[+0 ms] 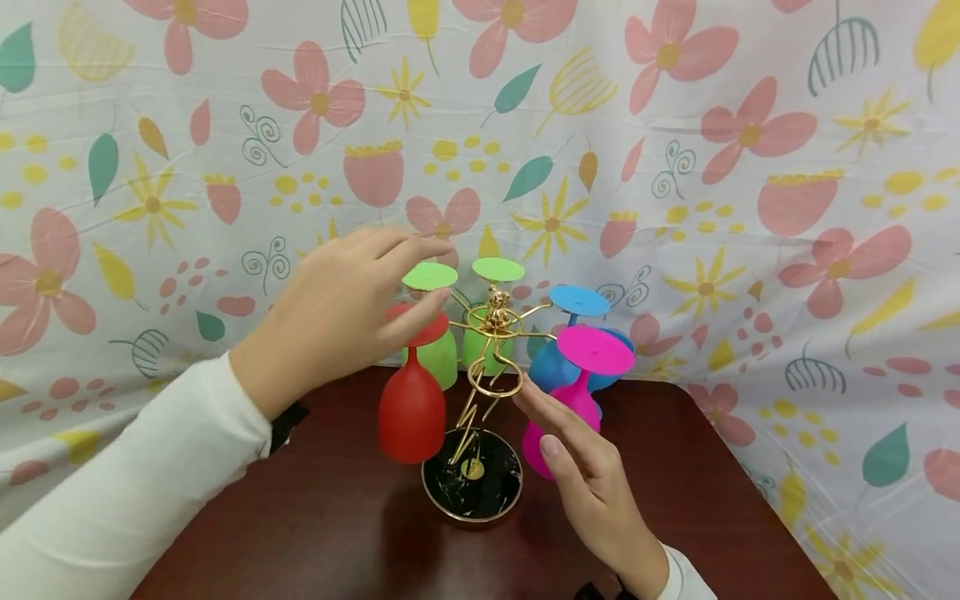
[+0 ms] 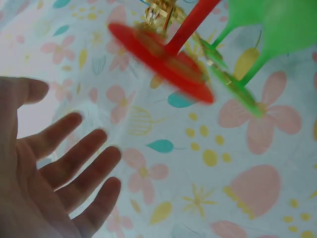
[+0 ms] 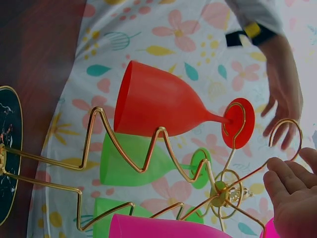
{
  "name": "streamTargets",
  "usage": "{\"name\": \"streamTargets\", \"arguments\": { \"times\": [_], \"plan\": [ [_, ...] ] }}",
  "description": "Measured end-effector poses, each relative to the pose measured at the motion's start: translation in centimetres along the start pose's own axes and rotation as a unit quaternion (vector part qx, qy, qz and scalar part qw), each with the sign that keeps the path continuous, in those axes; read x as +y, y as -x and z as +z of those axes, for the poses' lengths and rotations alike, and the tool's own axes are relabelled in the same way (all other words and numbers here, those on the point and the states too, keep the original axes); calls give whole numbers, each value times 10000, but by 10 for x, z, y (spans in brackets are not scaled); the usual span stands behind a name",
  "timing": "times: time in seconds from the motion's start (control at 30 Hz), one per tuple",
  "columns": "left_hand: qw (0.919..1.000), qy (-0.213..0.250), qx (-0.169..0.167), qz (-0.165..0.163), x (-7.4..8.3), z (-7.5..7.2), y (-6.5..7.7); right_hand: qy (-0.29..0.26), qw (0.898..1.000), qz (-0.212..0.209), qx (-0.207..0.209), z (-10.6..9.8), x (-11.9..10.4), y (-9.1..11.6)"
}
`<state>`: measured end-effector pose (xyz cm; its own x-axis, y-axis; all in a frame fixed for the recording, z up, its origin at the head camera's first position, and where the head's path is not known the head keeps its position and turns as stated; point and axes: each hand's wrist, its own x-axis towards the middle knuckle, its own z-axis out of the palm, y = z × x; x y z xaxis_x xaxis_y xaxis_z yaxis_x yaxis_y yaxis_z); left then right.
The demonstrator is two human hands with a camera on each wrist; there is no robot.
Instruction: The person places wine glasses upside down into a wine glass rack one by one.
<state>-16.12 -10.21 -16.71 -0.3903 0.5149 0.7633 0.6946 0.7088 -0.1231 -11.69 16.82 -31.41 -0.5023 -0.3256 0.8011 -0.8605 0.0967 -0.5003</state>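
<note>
A gold wire goblet rack with a round black marbled base (image 1: 480, 492) and a small gold bear (image 1: 497, 307) on top holds plastic goblets upside down. My left hand (image 1: 337, 304) hovers over the foot of the red goblet (image 1: 411, 417), fingers spread and holding nothing; the left wrist view shows them apart from the red foot (image 2: 163, 64). The straight fingertips of my right hand (image 1: 592, 479) are right at a bare front hook (image 1: 495, 379), also visible as a gold loop (image 3: 299, 134) in the right wrist view. Beside that hand hangs the pink goblet (image 1: 573, 400).
Two green goblets (image 1: 438, 362) hang at the back left, and blue goblets (image 1: 555, 362) at the back right, partly behind the pink one. The rack stands on a dark brown table (image 1: 300, 508). A flowered cloth (image 1: 675, 150) hangs close behind it.
</note>
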Motion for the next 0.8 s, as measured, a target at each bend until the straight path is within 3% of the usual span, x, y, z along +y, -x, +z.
{"name": "streamTargets", "arguments": {
  "times": [0.13,0.23,0.53,0.67,0.8],
  "plan": [
    [9969,405,581,-344,-3,6,36,-19,9999,79,71,0,1,-1],
    [9913,730,716,-834,-5,16,68,-90,9999,92,58,1,0,-2],
    [9663,1161,81,-2295,-11,70,156,-221,9997,-31,20,1,-1,-5],
    [9569,1208,-69,-2641,-11,89,182,-231,9997,-92,24,1,0,-4],
    [9526,1128,-221,-2818,-9,101,198,-120,9998,-139,38,-1,0,-4]
  ]
}}
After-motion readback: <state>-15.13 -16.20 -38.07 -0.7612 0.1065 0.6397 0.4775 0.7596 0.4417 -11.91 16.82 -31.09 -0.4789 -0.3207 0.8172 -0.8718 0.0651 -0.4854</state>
